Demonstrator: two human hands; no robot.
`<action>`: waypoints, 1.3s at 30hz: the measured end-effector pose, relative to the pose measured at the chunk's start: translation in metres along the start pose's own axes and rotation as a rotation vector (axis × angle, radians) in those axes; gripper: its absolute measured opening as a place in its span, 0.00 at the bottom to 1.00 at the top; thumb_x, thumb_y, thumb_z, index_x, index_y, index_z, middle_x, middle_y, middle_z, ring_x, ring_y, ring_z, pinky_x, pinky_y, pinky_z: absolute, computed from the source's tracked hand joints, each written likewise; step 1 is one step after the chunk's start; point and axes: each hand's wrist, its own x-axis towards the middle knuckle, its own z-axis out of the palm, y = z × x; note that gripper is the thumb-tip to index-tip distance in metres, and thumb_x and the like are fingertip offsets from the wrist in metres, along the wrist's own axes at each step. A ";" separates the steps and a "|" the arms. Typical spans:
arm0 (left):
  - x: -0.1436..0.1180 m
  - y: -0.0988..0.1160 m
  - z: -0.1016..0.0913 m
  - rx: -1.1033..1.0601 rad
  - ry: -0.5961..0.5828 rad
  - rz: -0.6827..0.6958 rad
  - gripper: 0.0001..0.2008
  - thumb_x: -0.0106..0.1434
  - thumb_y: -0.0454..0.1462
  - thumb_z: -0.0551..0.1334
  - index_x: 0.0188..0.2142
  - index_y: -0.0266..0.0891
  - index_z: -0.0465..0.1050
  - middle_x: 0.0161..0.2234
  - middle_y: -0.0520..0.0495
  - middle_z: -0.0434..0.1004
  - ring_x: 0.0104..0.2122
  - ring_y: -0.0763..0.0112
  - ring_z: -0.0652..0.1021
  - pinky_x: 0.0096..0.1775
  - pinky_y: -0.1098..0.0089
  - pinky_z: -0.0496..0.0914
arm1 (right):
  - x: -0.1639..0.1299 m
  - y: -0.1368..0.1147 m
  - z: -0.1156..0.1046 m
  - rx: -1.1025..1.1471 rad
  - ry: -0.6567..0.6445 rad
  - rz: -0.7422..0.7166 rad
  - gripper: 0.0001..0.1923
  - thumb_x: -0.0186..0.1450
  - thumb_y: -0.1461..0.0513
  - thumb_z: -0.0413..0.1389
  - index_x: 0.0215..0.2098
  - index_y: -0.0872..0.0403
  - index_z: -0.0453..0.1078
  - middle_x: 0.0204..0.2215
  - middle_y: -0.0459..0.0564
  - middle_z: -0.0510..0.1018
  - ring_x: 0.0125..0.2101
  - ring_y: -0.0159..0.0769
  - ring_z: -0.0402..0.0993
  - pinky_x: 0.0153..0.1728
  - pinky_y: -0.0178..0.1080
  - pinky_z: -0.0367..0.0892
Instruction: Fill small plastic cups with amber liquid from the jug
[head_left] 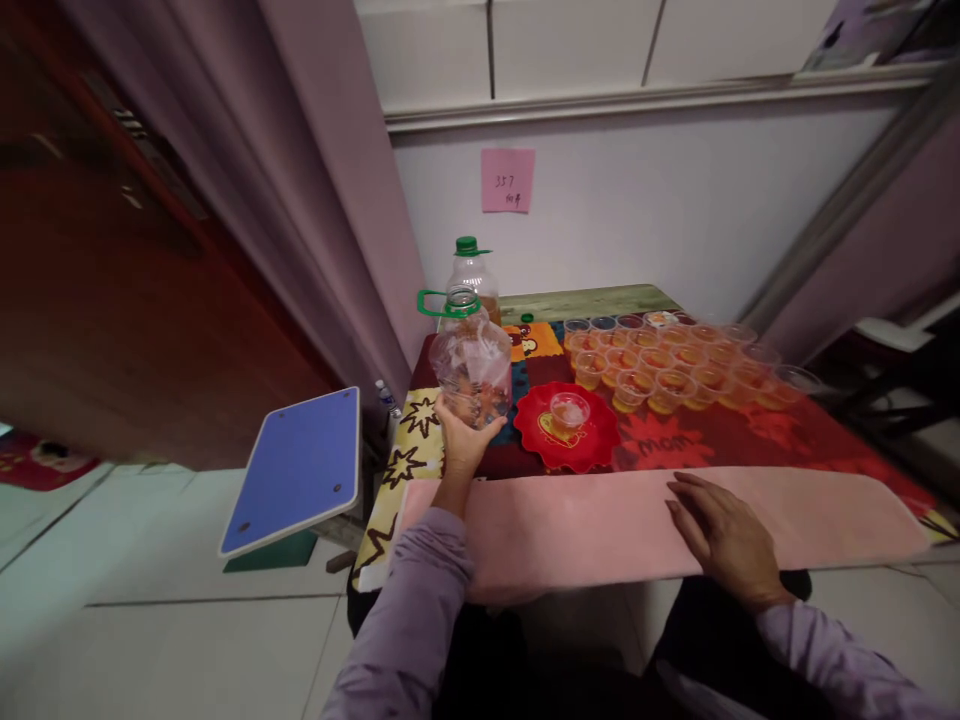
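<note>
My left hand (pixel 465 435) is wrapped around the lower side of a clear plastic jug (pixel 471 355) with a green carrying ring. The jug stands upright and uncapped on the table, and its contents are hard to make out through the plastic. Behind it is a second clear jug (pixel 487 280) with a green cap and amber liquid. To the right of my left hand, a red scalloped plate (pixel 531 425) bears one clear plastic cup (pixel 570 408). My right hand (pixel 724 535) lies on a pink towel (pixel 570 530) along the table's near edge, fingers stretched and holding nothing.
Rows of clear cups (pixel 671 385) with amber liquid cover the table's right half. A loose green cap (pixel 527 318) lies behind the plate. A blue-topped stool (pixel 300 470) and a small bottle (pixel 386 398) are at left. The wall (pixel 600 220) borders the back.
</note>
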 end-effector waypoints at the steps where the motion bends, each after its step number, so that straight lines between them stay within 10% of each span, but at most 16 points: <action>1: 0.001 0.001 -0.001 0.003 -0.012 -0.011 0.66 0.43 0.44 0.86 0.74 0.39 0.51 0.68 0.28 0.69 0.70 0.43 0.74 0.72 0.44 0.68 | 0.000 -0.002 0.000 0.004 0.009 0.003 0.20 0.80 0.48 0.53 0.54 0.52 0.80 0.55 0.59 0.88 0.52 0.53 0.86 0.53 0.54 0.79; 8: 0.006 0.006 -0.010 0.173 0.015 -0.025 0.65 0.43 0.48 0.85 0.74 0.41 0.56 0.74 0.26 0.61 0.77 0.34 0.63 0.76 0.38 0.58 | 0.003 -0.010 -0.003 0.042 0.021 0.089 0.20 0.80 0.48 0.53 0.53 0.51 0.81 0.55 0.57 0.88 0.53 0.52 0.86 0.55 0.54 0.79; 16: 0.010 0.003 -0.004 -0.008 -0.060 -0.030 0.59 0.50 0.48 0.82 0.73 0.39 0.53 0.71 0.27 0.68 0.69 0.46 0.75 0.72 0.46 0.68 | 0.008 -0.020 -0.005 0.098 0.024 0.164 0.19 0.78 0.49 0.54 0.52 0.50 0.83 0.56 0.58 0.88 0.54 0.52 0.86 0.58 0.56 0.80; 22: 0.011 0.004 -0.004 0.047 -0.066 -0.041 0.62 0.53 0.52 0.79 0.77 0.36 0.50 0.79 0.22 0.54 0.79 0.38 0.60 0.79 0.42 0.54 | 0.014 -0.027 -0.007 0.177 0.028 0.224 0.22 0.77 0.45 0.55 0.53 0.50 0.81 0.54 0.58 0.88 0.53 0.55 0.86 0.56 0.58 0.81; 28: 0.014 -0.002 -0.003 0.081 -0.091 -0.043 0.65 0.57 0.55 0.76 0.81 0.34 0.43 0.83 0.22 0.44 0.83 0.40 0.51 0.80 0.44 0.48 | 0.086 -0.069 -0.007 0.396 0.043 0.158 0.30 0.75 0.45 0.61 0.68 0.50 0.72 0.63 0.60 0.83 0.60 0.56 0.82 0.64 0.59 0.77; 34: 0.013 -0.002 -0.005 0.091 -0.097 -0.023 0.62 0.60 0.55 0.74 0.80 0.33 0.43 0.80 0.20 0.50 0.80 0.43 0.60 0.79 0.48 0.56 | 0.171 -0.110 0.044 0.451 -0.157 0.196 0.49 0.63 0.47 0.74 0.75 0.52 0.63 0.71 0.66 0.74 0.69 0.66 0.73 0.67 0.66 0.72; 39: 0.013 -0.002 -0.005 0.113 -0.086 -0.032 0.57 0.61 0.53 0.74 0.79 0.37 0.47 0.77 0.23 0.58 0.78 0.44 0.64 0.77 0.45 0.59 | 0.191 -0.124 0.067 0.418 -0.275 0.336 0.39 0.64 0.53 0.72 0.69 0.51 0.68 0.65 0.64 0.80 0.62 0.62 0.80 0.62 0.60 0.75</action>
